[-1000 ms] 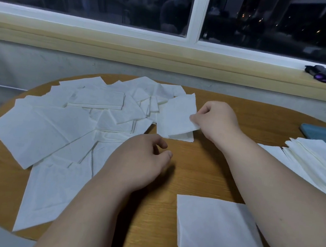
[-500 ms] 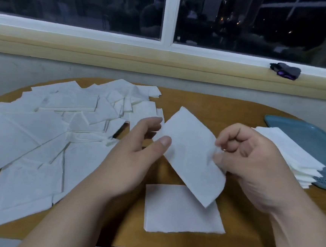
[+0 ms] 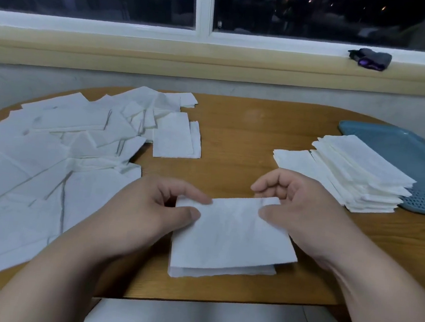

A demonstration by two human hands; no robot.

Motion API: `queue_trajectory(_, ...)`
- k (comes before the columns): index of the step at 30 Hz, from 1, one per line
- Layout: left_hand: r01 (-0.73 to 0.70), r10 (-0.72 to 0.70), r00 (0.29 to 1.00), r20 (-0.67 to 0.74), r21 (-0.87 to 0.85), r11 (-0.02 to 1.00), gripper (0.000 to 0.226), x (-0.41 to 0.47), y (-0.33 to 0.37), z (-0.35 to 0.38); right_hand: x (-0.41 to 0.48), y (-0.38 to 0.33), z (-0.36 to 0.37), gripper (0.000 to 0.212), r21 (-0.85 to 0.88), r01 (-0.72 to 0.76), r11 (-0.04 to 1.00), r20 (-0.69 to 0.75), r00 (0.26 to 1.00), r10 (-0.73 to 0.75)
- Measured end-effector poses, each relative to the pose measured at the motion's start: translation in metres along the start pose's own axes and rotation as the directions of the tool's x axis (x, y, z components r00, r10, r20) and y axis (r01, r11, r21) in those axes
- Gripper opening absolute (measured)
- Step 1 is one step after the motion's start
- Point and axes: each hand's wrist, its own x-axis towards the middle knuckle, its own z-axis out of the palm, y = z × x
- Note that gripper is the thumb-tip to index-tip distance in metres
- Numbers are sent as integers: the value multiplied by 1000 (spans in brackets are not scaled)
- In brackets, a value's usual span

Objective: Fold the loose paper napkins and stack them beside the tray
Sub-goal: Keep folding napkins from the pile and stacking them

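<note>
A white paper napkin (image 3: 230, 234) lies over another napkin (image 3: 222, 273) near the table's front edge. My left hand (image 3: 150, 212) pinches its upper left corner between thumb and fingers. My right hand (image 3: 294, 209) pinches its upper right corner. Several loose napkins (image 3: 60, 152) are spread over the left half of the table. A stack of folded napkins (image 3: 354, 173) sits at the right, against the left edge of the blue tray (image 3: 412, 155) and partly over it.
The round wooden table (image 3: 236, 137) stands against a wall below a window sill. A dark purple-and-grey object (image 3: 369, 59) lies on the sill at the right. The table's front edge is close to my forearms.
My right hand lifted a napkin from the loose pile and brought it toward me. Both hands now hold it over the napkin lying near the front edge.
</note>
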Motion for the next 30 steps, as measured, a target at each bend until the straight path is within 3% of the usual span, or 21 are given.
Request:
queue_trajectory(5, 50, -39, 998, -47, 270, 961, 22, 1, 1, -1, 2, 10, 11, 35, -225, 11, 974, -5, 1000, -12)
queue_trajectory(14, 45, -49, 999, -6, 515, 856, 16, 6, -13, 1, -5, 21, 18, 24, -582, 177, 793, 111, 984, -138)
queue_trajectory(18, 30, -35, 999, -1, 526, 850, 16, 8, -17, 0, -7, 22, 18, 23, -672, 208, 711, 110, 977, -183)
queue_trajectory(20, 27, -32, 999, 2, 504, 863, 15, 7, -18, -2, -7, 22, 17, 23, -697, 206, 687, 83, 975, -207)
queue_trajectory(23, 13, -7, 1000, -16, 461, 887, 11, 5, -17, -5, -3, 19, 17, 20, -660, 166, 733, 39, 982, -186)
queue_trajectory(27, 52, 10, 992, -125, 485, 873, 13, 9, -16, -13, 18, 6, 29, 16, -556, 133, 820, 14, 988, -151)
queue_trajectory(30, 77, 26, 975, -220, 446, 892, 9, 14, -15, -19, 46, -14, 46, 7, -566, 127, 814, 33, 991, -131)
